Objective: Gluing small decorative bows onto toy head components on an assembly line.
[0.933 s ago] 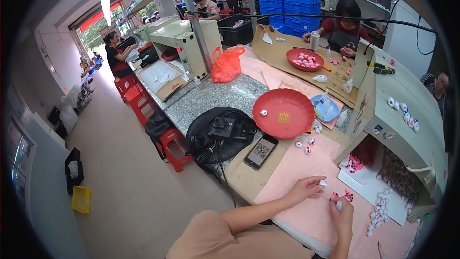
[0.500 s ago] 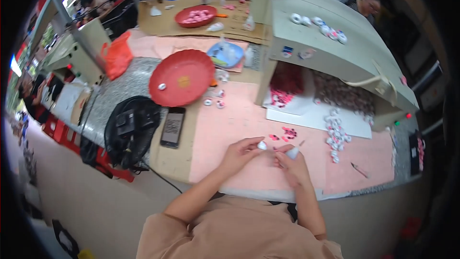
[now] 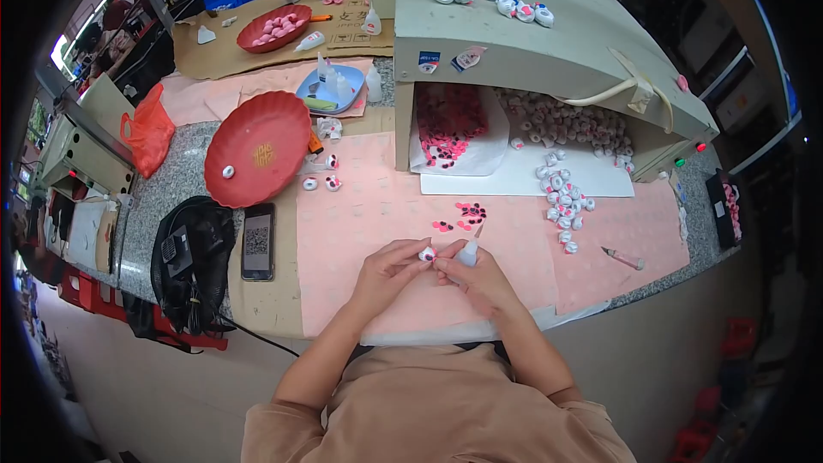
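My left hand pinches a small white ball-like piece over the pink sheet. A dark and pink patch shows on that piece. My right hand holds a small white dropper bottle, its narrow tip pointing up and away from me. The right thumb and forefinger touch the piece's side, so both hands meet there. Just beyond lie several small pink-and-black flat pieces. To their right is a cluster of white-and-pink balls.
A grey bench housing stands over a heap of balls and a bag of pink pieces. Leftward are a red plate, a phone, a black mesh bag and a blue tray. A pen-like tool lies right. Someone works across the table.
My hands have come together, and my right fingers now touch the white piece. A dark and pink patch now shows on it. The whole view has shifted rightward.
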`<state>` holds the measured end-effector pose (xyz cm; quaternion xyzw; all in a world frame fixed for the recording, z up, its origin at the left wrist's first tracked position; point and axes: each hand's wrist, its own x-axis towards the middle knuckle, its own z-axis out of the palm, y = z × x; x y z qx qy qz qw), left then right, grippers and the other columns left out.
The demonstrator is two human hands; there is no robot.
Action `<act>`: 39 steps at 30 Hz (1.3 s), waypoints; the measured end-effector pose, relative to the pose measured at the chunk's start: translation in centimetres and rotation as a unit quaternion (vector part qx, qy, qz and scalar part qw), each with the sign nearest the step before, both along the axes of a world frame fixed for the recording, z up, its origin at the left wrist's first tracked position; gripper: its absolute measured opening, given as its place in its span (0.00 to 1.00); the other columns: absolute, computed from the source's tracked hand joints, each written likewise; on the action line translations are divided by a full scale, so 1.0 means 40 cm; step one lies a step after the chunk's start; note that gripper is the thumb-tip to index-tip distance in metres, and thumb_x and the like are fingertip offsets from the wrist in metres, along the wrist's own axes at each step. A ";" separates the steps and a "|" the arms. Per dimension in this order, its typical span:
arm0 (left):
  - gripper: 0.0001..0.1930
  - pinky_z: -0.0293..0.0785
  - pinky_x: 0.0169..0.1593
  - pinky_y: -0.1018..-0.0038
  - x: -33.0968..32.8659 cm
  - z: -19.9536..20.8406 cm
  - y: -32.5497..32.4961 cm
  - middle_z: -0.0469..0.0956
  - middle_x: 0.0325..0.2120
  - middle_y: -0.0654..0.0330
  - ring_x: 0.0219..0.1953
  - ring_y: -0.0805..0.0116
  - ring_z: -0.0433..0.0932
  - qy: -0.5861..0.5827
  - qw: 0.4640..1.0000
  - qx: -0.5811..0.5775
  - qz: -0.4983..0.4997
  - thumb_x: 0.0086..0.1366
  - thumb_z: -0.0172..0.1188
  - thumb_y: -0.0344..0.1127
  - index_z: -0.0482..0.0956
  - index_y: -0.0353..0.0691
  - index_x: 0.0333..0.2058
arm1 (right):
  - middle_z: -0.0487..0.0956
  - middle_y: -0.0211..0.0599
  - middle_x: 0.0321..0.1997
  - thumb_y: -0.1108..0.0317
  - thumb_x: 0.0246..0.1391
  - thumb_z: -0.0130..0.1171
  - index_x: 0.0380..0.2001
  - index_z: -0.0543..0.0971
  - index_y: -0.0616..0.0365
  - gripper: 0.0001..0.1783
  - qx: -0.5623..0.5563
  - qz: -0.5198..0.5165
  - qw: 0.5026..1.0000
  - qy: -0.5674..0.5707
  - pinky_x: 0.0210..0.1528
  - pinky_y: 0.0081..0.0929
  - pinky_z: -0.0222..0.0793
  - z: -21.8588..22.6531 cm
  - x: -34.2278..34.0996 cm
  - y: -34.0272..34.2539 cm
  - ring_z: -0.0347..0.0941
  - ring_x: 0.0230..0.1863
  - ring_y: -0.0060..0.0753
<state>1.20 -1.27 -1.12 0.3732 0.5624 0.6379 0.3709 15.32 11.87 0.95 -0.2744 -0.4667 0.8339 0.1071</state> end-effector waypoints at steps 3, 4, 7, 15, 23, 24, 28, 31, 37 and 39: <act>0.18 0.75 0.51 0.77 -0.003 -0.005 -0.004 0.72 0.49 0.56 0.49 0.70 0.75 0.023 1.000 0.012 0.006 0.60 0.59 0.20 0.77 0.36 0.50 | 0.78 0.34 0.35 0.72 0.55 0.61 0.34 0.75 0.60 0.07 -0.021 0.000 1.000 -0.001 0.38 0.24 0.73 -0.004 -0.004 0.000 0.75 0.33 0.24; 0.18 0.75 0.51 0.77 -0.005 -0.005 -0.003 0.72 0.49 0.56 0.49 0.70 0.75 0.020 1.000 0.010 0.002 0.60 0.59 0.20 0.77 0.36 0.50 | 0.78 0.34 0.35 0.72 0.55 0.61 0.34 0.74 0.60 0.06 -0.009 0.003 1.000 0.001 0.38 0.25 0.72 -0.002 -0.006 0.002 0.74 0.34 0.24; 0.18 0.75 0.52 0.76 -0.009 -0.011 -0.002 0.72 0.50 0.56 0.49 0.69 0.75 0.055 0.998 0.004 0.001 0.60 0.59 0.20 0.77 0.36 0.50 | 0.77 0.34 0.35 0.73 0.55 0.60 0.33 0.74 0.60 0.05 0.033 0.005 0.999 -0.004 0.38 0.24 0.72 -0.010 -0.007 0.004 0.74 0.35 0.24; 0.14 0.75 0.52 0.76 0.007 -0.009 0.009 0.72 0.50 0.57 0.50 0.69 0.74 -0.048 0.997 0.064 0.019 0.62 0.58 0.21 0.78 0.35 0.47 | 0.77 0.33 0.36 0.74 0.53 0.62 0.35 0.73 0.59 0.09 0.091 -0.029 0.995 0.008 0.38 0.20 0.73 -0.025 -0.005 -0.007 0.74 0.34 0.21; 0.13 0.73 0.51 0.77 0.053 0.009 0.031 0.76 0.47 0.56 0.48 0.72 0.75 -0.136 0.989 0.005 0.052 0.65 0.55 0.23 0.75 0.32 0.49 | 0.76 0.31 0.41 0.76 0.52 0.63 0.40 0.74 0.58 0.12 0.154 -0.038 0.986 0.047 0.45 0.18 0.70 -0.036 -0.010 -0.003 0.72 0.43 0.19; 0.13 0.73 0.51 0.77 0.055 0.009 0.034 0.77 0.46 0.56 0.47 0.72 0.76 -0.146 0.988 0.007 0.051 0.65 0.55 0.24 0.74 0.31 0.49 | 0.76 0.31 0.41 0.76 0.52 0.63 0.40 0.74 0.58 0.12 0.152 -0.039 0.987 0.045 0.45 0.18 0.70 -0.041 -0.008 0.000 0.72 0.43 0.19; 0.14 0.73 0.51 0.77 0.044 -0.012 0.033 0.77 0.45 0.56 0.46 0.72 0.76 -0.167 0.985 -0.003 0.046 0.66 0.55 0.25 0.74 0.31 0.49 | 0.77 0.31 0.40 0.75 0.53 0.63 0.39 0.75 0.60 0.10 0.110 -0.038 0.991 0.063 0.42 0.20 0.72 -0.038 -0.011 0.003 0.73 0.39 0.19; 0.13 0.73 0.51 0.76 0.034 -0.017 0.029 0.77 0.45 0.56 0.47 0.72 0.76 -0.187 0.982 -0.001 0.032 0.66 0.55 0.25 0.74 0.31 0.49 | 0.77 0.32 0.38 0.75 0.53 0.63 0.38 0.75 0.60 0.10 0.080 -0.042 0.994 0.062 0.41 0.20 0.73 -0.030 -0.014 -0.002 0.74 0.37 0.19; 0.13 0.73 0.51 0.76 0.035 -0.010 0.032 0.78 0.45 0.58 0.46 0.73 0.76 -0.245 0.969 -0.006 0.023 0.65 0.56 0.26 0.76 0.33 0.48 | 0.78 0.33 0.37 0.75 0.54 0.61 0.40 0.75 0.62 0.10 0.081 -0.034 0.994 0.060 0.43 0.20 0.73 -0.034 -0.006 -0.002 0.75 0.39 0.21; 0.13 0.73 0.50 0.77 0.011 0.001 0.018 0.78 0.45 0.59 0.45 0.74 0.76 -0.177 0.982 -0.038 0.056 0.65 0.56 0.26 0.77 0.34 0.48 | 0.79 0.33 0.37 0.74 0.55 0.60 0.43 0.75 0.63 0.12 0.082 -0.030 0.995 0.050 0.44 0.20 0.73 -0.023 -0.003 -0.001 0.75 0.40 0.21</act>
